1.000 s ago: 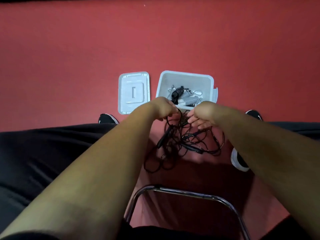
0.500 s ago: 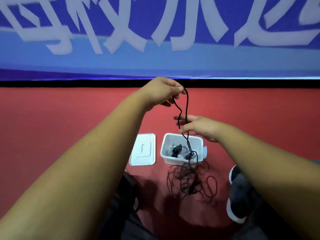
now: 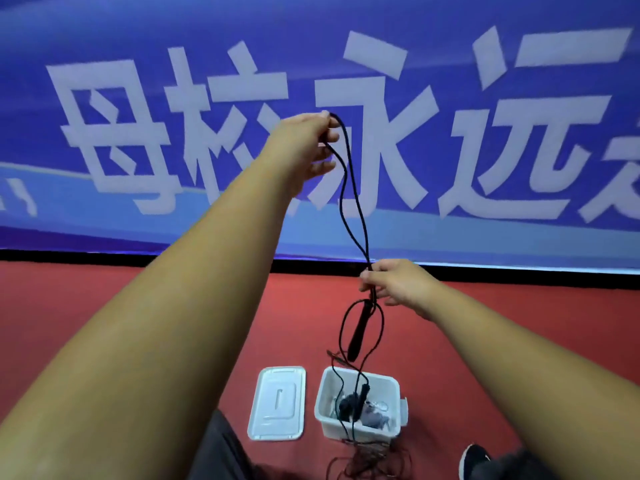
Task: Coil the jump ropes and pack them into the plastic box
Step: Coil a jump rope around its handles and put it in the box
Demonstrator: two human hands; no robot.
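Observation:
A black jump rope [image 3: 353, 202] hangs doubled from my left hand [image 3: 304, 147], which is raised high and pinches the bend of the cord. Lower down, my right hand [image 3: 394, 284] grips both strands. Below that hand dangles a black handle [image 3: 358, 332], and the rest of the cord trails in loose loops onto the red floor in front of the white plastic box [image 3: 360, 431]. The box stands open on the floor and holds other ropes, black and grey.
The box's white lid [image 3: 277, 403] lies flat on the red floor just left of the box. A blue banner with white characters [image 3: 485, 133] covers the wall ahead. My dark shoe [image 3: 474, 459] is at the lower right.
My left hand has lifted the rope from floor level to high in front of the banner. My right hand followed upward along the strands, pulling a handle off the floor. The view tilted up.

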